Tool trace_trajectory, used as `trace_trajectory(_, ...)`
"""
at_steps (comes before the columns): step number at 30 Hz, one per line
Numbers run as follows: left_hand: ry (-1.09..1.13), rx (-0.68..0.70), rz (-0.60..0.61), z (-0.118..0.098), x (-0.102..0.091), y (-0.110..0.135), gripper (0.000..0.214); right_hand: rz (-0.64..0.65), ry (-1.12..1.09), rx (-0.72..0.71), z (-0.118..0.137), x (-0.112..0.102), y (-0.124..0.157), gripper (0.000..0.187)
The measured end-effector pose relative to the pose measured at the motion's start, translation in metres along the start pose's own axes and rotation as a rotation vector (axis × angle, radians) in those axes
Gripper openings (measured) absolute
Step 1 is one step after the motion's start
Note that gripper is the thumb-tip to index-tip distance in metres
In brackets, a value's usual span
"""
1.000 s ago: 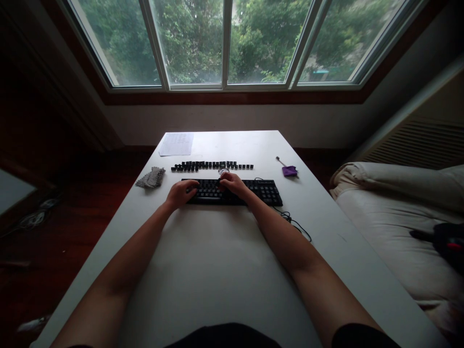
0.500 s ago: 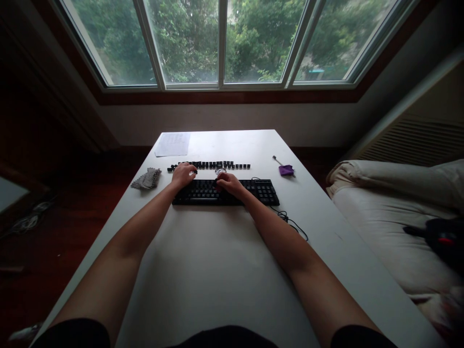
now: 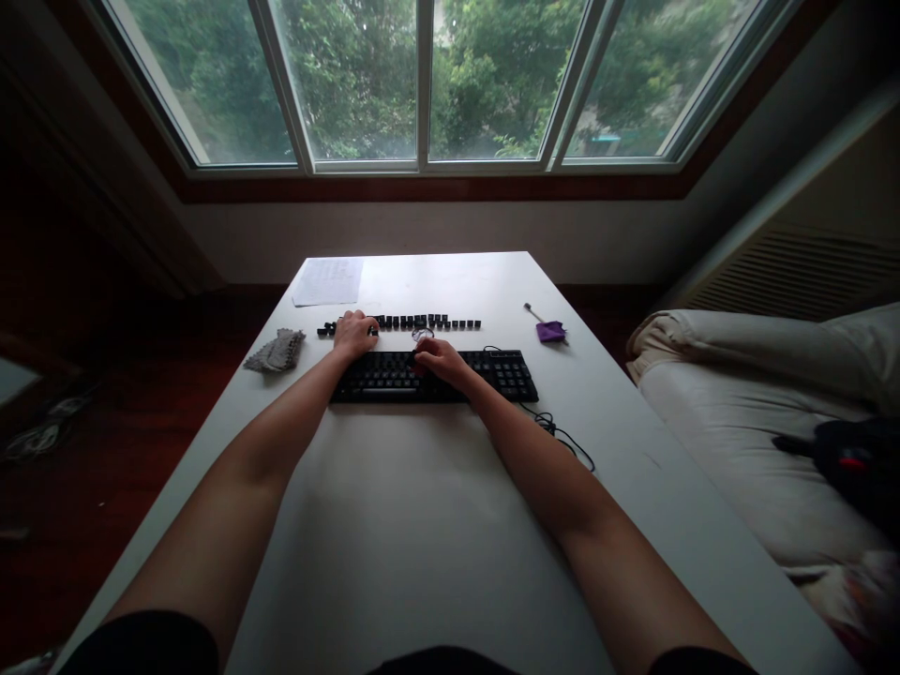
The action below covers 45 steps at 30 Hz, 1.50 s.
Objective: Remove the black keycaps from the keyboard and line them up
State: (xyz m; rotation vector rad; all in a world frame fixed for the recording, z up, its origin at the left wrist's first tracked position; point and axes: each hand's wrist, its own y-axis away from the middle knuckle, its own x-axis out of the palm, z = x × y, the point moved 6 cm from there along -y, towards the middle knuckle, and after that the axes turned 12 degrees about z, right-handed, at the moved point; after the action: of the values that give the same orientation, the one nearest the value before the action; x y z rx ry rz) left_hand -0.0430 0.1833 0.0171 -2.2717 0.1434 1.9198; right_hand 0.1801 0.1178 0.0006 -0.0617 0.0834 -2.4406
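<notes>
A black keyboard [image 3: 383, 382] lies on the white table, with a row of loose black keycaps [image 3: 428, 322] behind it. My left hand [image 3: 355, 335] is over the left part of that row, its fingers bent and closed at a small black keycap [image 3: 373, 331]. Over the middle of the keyboard, my right hand [image 3: 442, 358] pinches what looks like a wire keycap puller [image 3: 423, 334]. Its wire loop sticks up past the fingertips, and its handle is mostly hidden in them. The keys under my right hand are covered.
A grey cloth [image 3: 277, 351] lies left of the keyboard, and a printed sheet [image 3: 327, 281] at the far left corner. On the right are a purple cloth piece [image 3: 550, 332], a small brush [image 3: 532, 311] and the keyboard's coiled cable [image 3: 555, 427]. A cushioned seat [image 3: 717, 422] stands beside the table.
The whole view has shifted slightly, so things appear a little further left. My right hand has moved slightly toward me over the keyboard. My left hand stays by the keycap row.
</notes>
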Motion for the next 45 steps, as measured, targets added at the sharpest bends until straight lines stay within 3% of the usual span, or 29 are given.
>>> trace_trajectory(19, -0.017, 0.039, -0.008, -0.002, -0.004, -0.006, 0.023, 0.0, 0.016, 0.004, 0.004, 0.002, 0.002, 0.013)
trace_trajectory(29, -0.042, -0.005, -0.021, 0.012, -0.005, -0.001, 0.028, 0.018, 0.038, -0.002, 0.004, 0.002, 0.002, 0.012)
trace_trajectory(45, -0.09, 0.024, -0.031, 0.014, -0.007, -0.002, 0.026, 0.026, 0.014, -0.002, 0.0, 0.001, 0.001, 0.013)
